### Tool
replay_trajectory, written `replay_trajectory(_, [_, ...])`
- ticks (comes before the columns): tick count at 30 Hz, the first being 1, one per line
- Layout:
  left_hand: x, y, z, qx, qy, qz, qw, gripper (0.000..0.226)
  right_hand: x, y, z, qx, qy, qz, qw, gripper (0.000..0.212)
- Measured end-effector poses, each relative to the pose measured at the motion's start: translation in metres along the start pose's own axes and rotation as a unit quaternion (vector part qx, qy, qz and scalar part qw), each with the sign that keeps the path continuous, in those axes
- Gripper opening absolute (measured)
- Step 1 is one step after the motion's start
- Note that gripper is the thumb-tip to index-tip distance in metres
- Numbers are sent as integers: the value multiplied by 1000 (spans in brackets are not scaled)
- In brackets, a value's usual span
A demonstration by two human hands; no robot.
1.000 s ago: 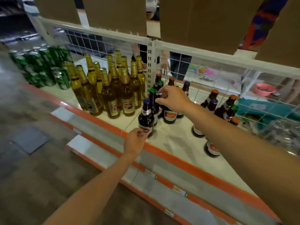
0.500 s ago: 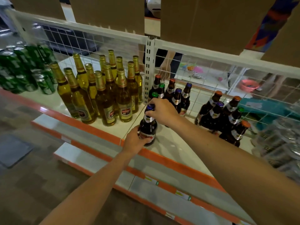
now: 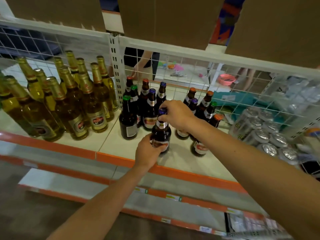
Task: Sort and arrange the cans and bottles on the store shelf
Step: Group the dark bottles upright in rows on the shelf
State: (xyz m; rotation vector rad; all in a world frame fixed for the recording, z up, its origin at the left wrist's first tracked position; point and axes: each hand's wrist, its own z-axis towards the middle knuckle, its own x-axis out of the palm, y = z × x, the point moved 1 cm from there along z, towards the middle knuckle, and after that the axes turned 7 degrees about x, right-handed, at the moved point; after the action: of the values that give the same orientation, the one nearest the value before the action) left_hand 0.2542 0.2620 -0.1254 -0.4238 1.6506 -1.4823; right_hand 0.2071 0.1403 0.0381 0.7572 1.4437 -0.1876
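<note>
Left hand [image 3: 148, 151] curls its fingers round the label of the dark brown glass bottle with the blue cap [image 3: 161, 134], which stands upright near the orange front edge of the white shelf [image 3: 110, 144]. Right hand [image 3: 176, 115] pinches the cap from above. Six more dark bottles [image 3: 149, 110] cluster just behind; the right forearm hides part of another dark group [image 3: 206, 104], so no count there.

left hand [image 3: 147, 151]: curled, gripping | right hand [image 3: 176, 115]: pinching (fingertips down)

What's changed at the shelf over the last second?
The right hand came off the rear dark bottles and now pinches the top of the front purple-capped bottle. The left hand stayed on that bottle's body. The gold bottles and the rear dark bottles stayed put.
</note>
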Motion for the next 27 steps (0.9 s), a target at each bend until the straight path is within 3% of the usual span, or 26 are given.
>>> replay_trajectory(12, [94, -26, 7, 8, 17, 83, 996, 61, -30, -87, -5, 69, 12, -57, 996, 48])
replay_trajectory(27, [109, -24, 18, 7, 31, 84, 996, 64, -33, -104, 2, 66, 27, -62, 996, 49])
